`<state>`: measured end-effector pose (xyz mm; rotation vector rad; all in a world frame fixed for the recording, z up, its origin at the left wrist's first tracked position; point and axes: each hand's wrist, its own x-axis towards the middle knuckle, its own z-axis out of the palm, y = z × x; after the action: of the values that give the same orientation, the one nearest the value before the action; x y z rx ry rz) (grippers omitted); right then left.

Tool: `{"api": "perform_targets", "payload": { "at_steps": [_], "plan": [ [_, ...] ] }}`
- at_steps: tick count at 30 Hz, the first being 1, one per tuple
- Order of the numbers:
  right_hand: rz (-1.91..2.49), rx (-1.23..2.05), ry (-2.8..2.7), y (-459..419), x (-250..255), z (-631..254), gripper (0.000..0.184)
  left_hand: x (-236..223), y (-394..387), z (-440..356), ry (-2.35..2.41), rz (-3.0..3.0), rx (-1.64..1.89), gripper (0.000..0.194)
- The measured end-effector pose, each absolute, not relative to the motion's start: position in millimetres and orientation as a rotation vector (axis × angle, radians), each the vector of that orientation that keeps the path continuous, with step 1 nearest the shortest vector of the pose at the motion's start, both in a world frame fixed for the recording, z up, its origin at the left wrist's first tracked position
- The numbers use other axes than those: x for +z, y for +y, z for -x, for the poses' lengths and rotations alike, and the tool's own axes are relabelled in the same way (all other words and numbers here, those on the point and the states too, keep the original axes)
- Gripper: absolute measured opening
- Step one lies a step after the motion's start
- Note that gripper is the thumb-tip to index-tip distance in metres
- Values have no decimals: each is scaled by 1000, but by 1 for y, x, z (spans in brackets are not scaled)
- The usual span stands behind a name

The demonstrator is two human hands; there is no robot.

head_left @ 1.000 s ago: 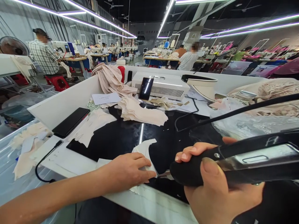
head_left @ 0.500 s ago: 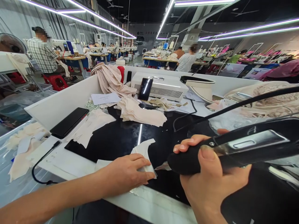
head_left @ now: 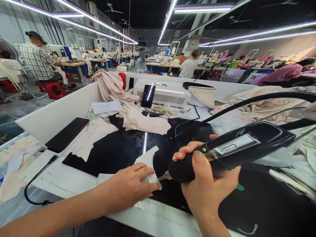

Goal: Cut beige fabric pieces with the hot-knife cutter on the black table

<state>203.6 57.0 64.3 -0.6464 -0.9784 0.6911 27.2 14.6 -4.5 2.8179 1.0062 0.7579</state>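
My left hand (head_left: 133, 182) rests at the near edge of the black work surface (head_left: 116, 154), its fingers and thumb closed on a white cut fabric piece (head_left: 148, 158). The upper tip of that piece sticks up past the fingers, and part of it is hidden under the hand. My right hand (head_left: 206, 187) is wrapped round a black corded handheld tool (head_left: 237, 154) with a silver plate on its side, the thumb lying on top. The tool's rounded black end points left and is held above the surface, close to the fabric. Underneath that end, a bit of pale material (head_left: 166, 176) shows.
Stacked pale fabric pieces (head_left: 143, 122) and a flatter pile (head_left: 96, 135) lie beyond my hands. A black phone (head_left: 67, 134) is at the left. Farther back are a white vented box (head_left: 163, 93) and a standing phone (head_left: 148, 95). A thick cable (head_left: 247, 98) arches at right.
The view has shifted slightly to the right. More of the tool's rear end is now visible. My left hand stays on the same fabric piece, and both grips look unchanged.
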Motion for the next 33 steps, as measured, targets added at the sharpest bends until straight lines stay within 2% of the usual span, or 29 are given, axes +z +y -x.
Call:
{"api": "perform_targets", "payload": {
  "at_steps": [18,24,33],
  "plan": [
    [679,703,-1005,69,57,-200,45,-6,9,-31,1074,-2814,759,24],
    [675,723,-1005,54,62,-205,47,-5,-17,-42,1113,-2776,791,33],
    [667,696,-1016,45,61,-209,45,13,10,-28,947,-2713,778,23]
  ]
}}
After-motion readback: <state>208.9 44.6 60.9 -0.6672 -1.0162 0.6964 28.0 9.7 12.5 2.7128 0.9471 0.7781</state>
